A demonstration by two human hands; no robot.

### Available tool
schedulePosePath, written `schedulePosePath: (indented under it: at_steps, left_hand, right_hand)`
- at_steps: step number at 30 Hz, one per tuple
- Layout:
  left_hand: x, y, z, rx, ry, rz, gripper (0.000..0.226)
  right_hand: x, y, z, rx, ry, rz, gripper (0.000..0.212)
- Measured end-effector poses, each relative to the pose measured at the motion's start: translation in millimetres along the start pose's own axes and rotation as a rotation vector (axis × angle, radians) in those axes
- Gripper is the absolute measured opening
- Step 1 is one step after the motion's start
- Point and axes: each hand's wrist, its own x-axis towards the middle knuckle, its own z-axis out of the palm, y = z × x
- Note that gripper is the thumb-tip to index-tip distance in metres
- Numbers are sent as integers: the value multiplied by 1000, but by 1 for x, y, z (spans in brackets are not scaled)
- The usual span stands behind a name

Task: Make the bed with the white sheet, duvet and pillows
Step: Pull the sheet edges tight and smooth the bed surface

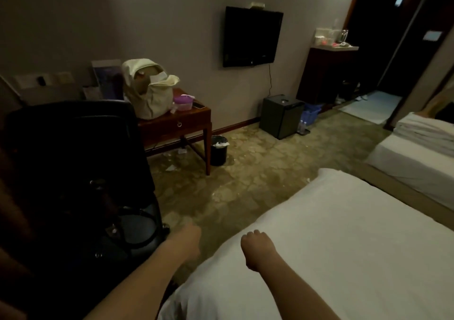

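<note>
The white sheet [344, 233] lies smooth over the near bed [282, 221] at lower right, the right hand [258, 249] resting on it with fingers curled under, gripping nothing visible, while the left hand [190, 242] hangs beside the bed edge, its grip unclear.

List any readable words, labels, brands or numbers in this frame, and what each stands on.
None can be read.
Black wall-mounted television: small pale mark on its lower bezel, too blurred.
White plate on the dark door: blank or too small to tell.
</note>
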Motion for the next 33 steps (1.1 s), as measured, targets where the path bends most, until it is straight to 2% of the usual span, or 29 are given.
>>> schedulePosePath:
  at_steps: [3,9,12,15,21,25,28,33]
  left_hand:
    - [55,-32,-30,-16,57,14,27]
    - [170,-92,-58,43,-48,126,28]
    - [233,-100,-90,44,-22,194,30]
    - [281,-63,-112,40,-56,337,32]
    - [330,25,-133,189,-118,579,38]
    - [373,58,-148,285,-134,639,36]
    - [421,91,-165,266,-124,688,37]
    - [500,156,-178,274,-188,723,38]
  right_hand:
    - [55,3,-21,24,-16,28,27]
    - [161,6,-43,136,-39,150,30]
    - [204,16,-46,165,-82,217,36]
    - [212,35,-49,172,-142,294,36]
    - [230,82,-50,254,-127,519,28]
    - [246,121,-49,229,-151,606,24]
    - [265,158,-41,281,-181,674,22]
    - [312,240,-24,299,-276,683,21]
